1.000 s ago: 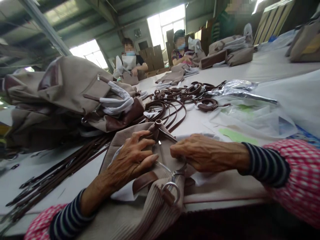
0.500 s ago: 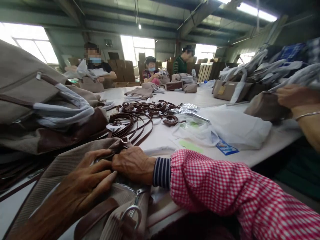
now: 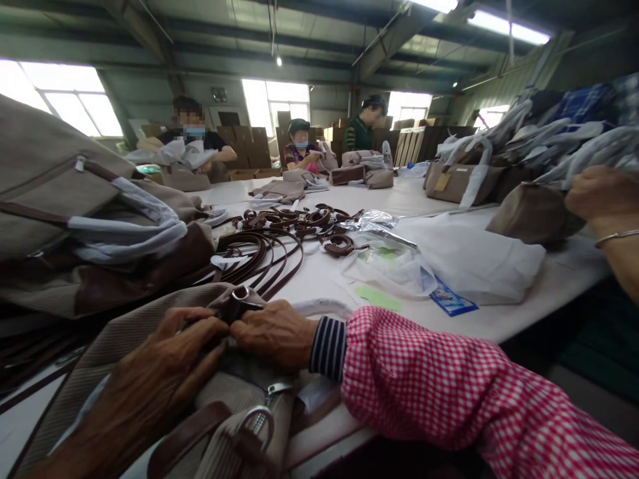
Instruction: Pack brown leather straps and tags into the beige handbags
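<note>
Ribbed taupe bag [image 3: 112, 339] at lower left and bottom centre of frame, by the near edge of the white counter [image 3: 319, 283]. Left hand [image 3: 172, 362] lies over the bag, fingers bent at its opening; grip: cannot tell whether anything is pinched, fingertips partly hidden. Right hand [image 3: 277, 334] just beside it, fingers curled at the same opening; grip: contents hidden, cannot tell what, if anything, is grasped. Metal zip end [image 3: 279, 388] below the right hand; large metal ring [image 3: 258, 426] lower still, beside a brown band [image 3: 190, 432]. Coiled brown straps [image 3: 249, 249] beyond the hands, near frame centre. Larger bag [image 3: 44, 159] with wrapped handles at left edge. White sheeting [image 3: 479, 256] right of centre. Another person's hand [image 3: 606, 193] at right edge.
</note>
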Tool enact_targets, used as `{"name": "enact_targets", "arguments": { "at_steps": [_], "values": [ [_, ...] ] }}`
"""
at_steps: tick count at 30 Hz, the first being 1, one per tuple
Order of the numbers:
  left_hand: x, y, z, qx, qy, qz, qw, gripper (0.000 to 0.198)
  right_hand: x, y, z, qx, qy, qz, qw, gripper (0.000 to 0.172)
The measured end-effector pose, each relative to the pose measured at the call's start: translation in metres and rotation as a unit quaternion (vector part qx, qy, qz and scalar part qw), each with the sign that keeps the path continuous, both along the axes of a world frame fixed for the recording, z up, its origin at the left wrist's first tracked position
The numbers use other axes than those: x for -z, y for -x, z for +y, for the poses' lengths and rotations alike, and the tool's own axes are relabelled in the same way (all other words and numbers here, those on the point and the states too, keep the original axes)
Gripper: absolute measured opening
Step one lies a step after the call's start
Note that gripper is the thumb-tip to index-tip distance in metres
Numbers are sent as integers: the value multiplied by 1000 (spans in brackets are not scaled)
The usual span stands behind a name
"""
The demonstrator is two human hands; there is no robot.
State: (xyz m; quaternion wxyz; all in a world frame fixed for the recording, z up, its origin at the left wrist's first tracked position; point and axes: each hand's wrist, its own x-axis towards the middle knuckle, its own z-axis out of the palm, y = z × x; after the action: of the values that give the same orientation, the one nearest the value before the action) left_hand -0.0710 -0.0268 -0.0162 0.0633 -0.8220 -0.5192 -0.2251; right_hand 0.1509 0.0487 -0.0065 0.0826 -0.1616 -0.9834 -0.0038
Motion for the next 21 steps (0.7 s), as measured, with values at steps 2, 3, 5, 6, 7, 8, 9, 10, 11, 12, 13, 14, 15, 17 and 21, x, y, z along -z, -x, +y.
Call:
{"name": "enact_targets", "arguments": {
  "at_steps": [2,3,5,6,7,8,9,10,11,12,13,14,15,17,21],
  "values": [
    [0,-3,1,-2,11,37,999,23,-6,-12,-7,16,63,-17,998,17],
    [-1,-4,2,12,23,55,998,23,-8,-16,-11,35,89,-17,995,16],
    [-1,-4,5,53,53,69,995,23,-8,-21,-18,73,119,7,990,16],
    [-1,-3,7,67,64,66,994,23,-7,-21,-20,83,123,24,989,17],
    [0,-1,9,75,72,60,993,22,-5,-19,-22,84,123,41,988,18],
    [2,1,12,80,78,56,992,20,-2,-17,-23,78,121,59,988,19],
    [3,3,15,82,82,53,992,19,1,-15,-23,70,120,77,987,20],
    [5,5,17,82,84,52,992,18,4,-12,-23,61,123,90,987,20],
    [7,6,19,80,84,49,992,17,6,-10,-22,53,131,98,985,19],
    [9,7,20,76,85,45,992,17,7,-10,-22,49,143,103,983,18],
    [11,7,21,74,83,39,993,18,7,-11,-22,43,158,103,981,18],
    [12,7,20,73,78,31,994,20,5,-15,-23,34,174,102,979,18],
    [12,6,19,69,71,23,995,20,2,-22,-24,19,187,106,976,19],
    [12,1,15,60,56,17,996,20,-8,-48,-29,-11,187,136,973,24],
    [4,-12,5,26,24,13,999,22,-23,-132,-36,151,103,173,968,21]
  ]
}}
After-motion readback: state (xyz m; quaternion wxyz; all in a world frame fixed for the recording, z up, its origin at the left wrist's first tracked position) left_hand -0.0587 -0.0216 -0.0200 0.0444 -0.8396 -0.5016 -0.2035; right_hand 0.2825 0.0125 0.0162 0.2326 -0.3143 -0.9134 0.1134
